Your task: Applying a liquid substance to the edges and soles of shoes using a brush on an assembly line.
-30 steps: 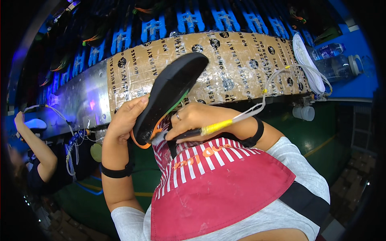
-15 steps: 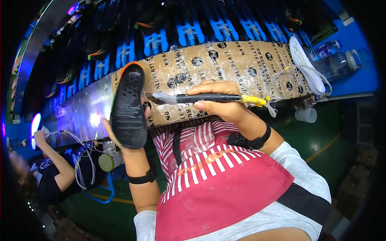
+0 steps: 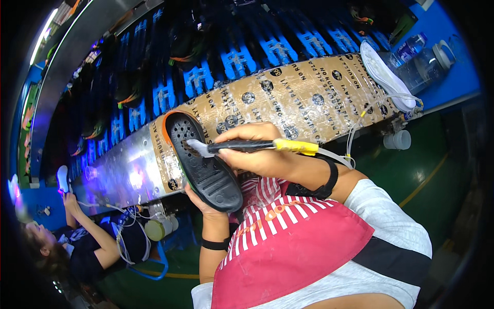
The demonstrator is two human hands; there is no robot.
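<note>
While the left hand (image 3: 201, 200) is cradling the black sole (image 3: 206, 162) from beneath, the right hand (image 3: 257, 152), grip pinching the brush (image 3: 242, 147), is laying its bristles across the sole's upper end.

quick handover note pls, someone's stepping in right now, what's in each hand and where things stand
Left hand: holds the black shoe sole from below, tread side up.
Right hand: grips the brush, bristles on the sole near its orange-edged end.
Nearby: taped workbench just behind; white sole and water bottles at its right end.
Done: brush in contact with the upper part of the sole.
Left: how much is coated cannot be told.
</note>
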